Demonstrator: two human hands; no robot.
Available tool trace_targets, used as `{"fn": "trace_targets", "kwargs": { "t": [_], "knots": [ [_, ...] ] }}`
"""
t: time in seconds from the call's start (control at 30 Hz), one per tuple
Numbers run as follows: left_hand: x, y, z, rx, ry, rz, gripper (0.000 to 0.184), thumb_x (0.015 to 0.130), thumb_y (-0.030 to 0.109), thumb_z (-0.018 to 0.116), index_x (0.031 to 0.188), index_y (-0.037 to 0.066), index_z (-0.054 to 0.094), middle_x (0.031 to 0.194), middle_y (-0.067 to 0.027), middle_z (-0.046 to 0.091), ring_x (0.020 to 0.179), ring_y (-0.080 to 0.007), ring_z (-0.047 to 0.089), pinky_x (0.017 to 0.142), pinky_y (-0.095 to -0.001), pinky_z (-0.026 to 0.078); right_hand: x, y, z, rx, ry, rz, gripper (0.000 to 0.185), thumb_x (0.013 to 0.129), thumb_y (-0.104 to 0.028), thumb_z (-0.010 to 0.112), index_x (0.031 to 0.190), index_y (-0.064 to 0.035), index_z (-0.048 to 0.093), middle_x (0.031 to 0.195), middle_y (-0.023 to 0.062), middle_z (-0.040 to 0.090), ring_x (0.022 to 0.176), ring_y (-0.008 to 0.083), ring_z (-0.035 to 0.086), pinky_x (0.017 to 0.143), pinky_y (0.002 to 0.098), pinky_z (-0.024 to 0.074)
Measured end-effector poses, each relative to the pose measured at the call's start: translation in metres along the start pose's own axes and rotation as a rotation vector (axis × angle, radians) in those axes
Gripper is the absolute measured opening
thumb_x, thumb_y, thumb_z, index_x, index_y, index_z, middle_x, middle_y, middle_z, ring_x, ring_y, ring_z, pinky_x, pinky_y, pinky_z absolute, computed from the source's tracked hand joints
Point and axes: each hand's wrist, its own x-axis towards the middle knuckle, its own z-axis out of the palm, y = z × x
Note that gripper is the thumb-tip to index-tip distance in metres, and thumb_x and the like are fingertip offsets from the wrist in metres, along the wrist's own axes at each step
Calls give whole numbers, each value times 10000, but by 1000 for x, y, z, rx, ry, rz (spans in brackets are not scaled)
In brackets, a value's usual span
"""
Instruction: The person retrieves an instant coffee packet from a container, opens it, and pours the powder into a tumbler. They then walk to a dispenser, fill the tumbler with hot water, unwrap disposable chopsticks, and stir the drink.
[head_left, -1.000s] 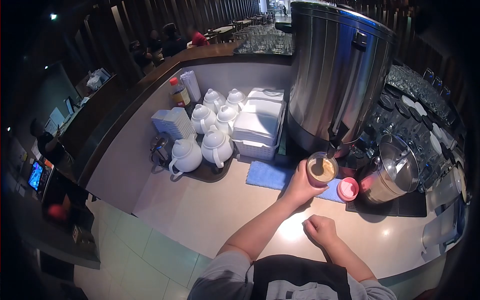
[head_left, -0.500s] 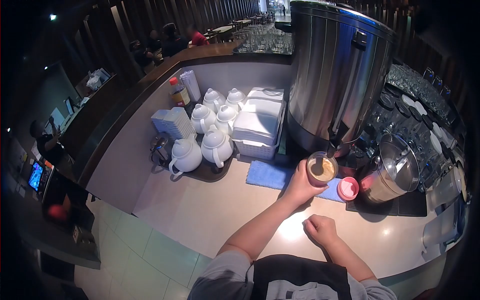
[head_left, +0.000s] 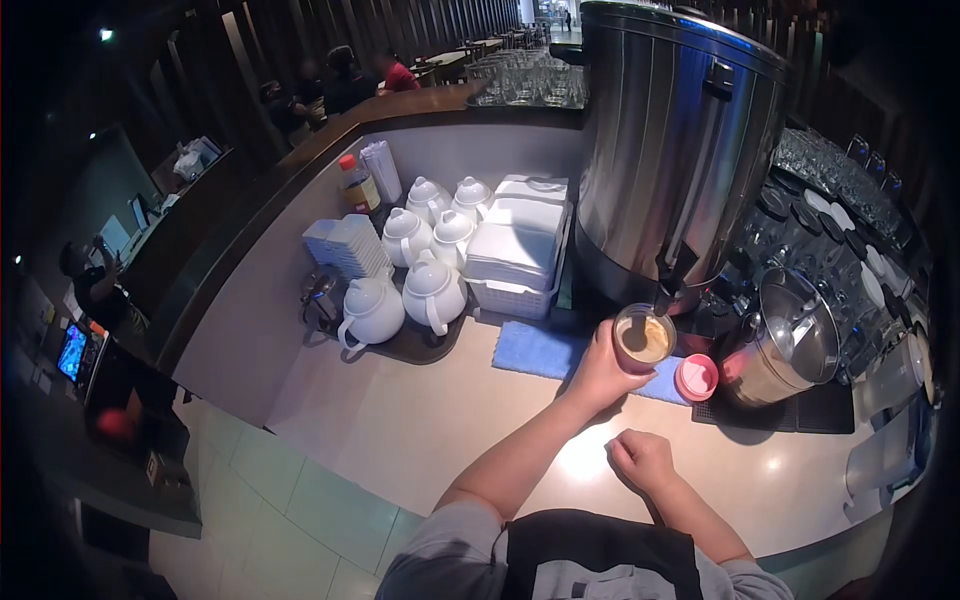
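My left hand [head_left: 600, 373] is wrapped round a cup [head_left: 626, 362] with a foamy light-brown drink [head_left: 650, 338] in it. The cup is just below the black tap [head_left: 675, 270] of a large steel urn [head_left: 665, 150]; whether liquid is flowing cannot be made out. A pink lid [head_left: 697, 377] lies to the right of the cup, at the end of a blue cloth [head_left: 540, 347]. My right hand [head_left: 643, 458] rests on the counter in a loose fist, with nothing showing in it, nearer to me than the cup.
White teapots [head_left: 373, 310] crowd a dark tray [head_left: 425, 345] on the left, beside a basket [head_left: 512, 297] of napkins. A steel pot [head_left: 765, 365] with utensils stands on a black mat [head_left: 825, 410] at right. Several glass jugs [head_left: 790, 235] fill the far right. People [head_left: 345, 85] are in the background.
Both hands and the cup stay in place. In the background at left, a person's raised arm has shifted slightly.
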Motion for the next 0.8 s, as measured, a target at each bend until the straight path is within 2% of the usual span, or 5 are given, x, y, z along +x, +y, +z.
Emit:
{"fn": "trace_targets", "kwargs": {
  "t": [0.13, 0.2, 0.43, 0.5, 0.8],
  "knots": [
    [0, -1, 1, -15, -3, -10, 858, 610, 232, 901, 1261, 27, 380, 1223, -177, 512, 1164, -304, 538, 1005, -395, 435, 0, -1, -1, -4, 3, -8, 207, 814, -219, 677, 688, -63, 626, 631, 151, 619, 578, 336, 624, 541, 420, 492],
    [-1, 2, 0, -16, -4, 2, 875, 613, 215, 899, 1278, 20, 365, 1246, -234, 499, 1189, -374, 515, 997, -424, 440, 0, -1, -1, 0, 2, -2, 198, 813, -212, 679, 691, -63, 631, 631, 148, 621, 579, 334, 625, 545, 416, 493],
    [-1, 1, 0, -4, -3, 10, 884, 619, 212, 896, 1289, 16, 355, 1256, -233, 494, 1198, -371, 514, 1004, -420, 440, 1, -2, -2, -6, 0, -12, 189, 808, -203, 688, 688, -67, 633, 631, 143, 624, 582, 325, 628, 550, 411, 497],
    [-1, 2, 0, 7, 14, 9, 849, 611, 237, 900, 1247, 17, 381, 1214, -191, 506, 1159, -318, 536, 1000, -395, 435, 1, -2, -2, -7, 4, -17, 195, 809, -208, 687, 685, -68, 630, 629, 143, 622, 582, 325, 628, 549, 411, 497],
    [-1, 1, 0, -9, -7, 6, 875, 619, 220, 896, 1280, 19, 358, 1255, -229, 494, 1194, -367, 518, 1001, -420, 443, 1, -3, -2, -8, 5, -11, 211, 812, -220, 685, 681, -66, 625, 626, 147, 616, 581, 329, 625, 543, 417, 490]
  ]
}}
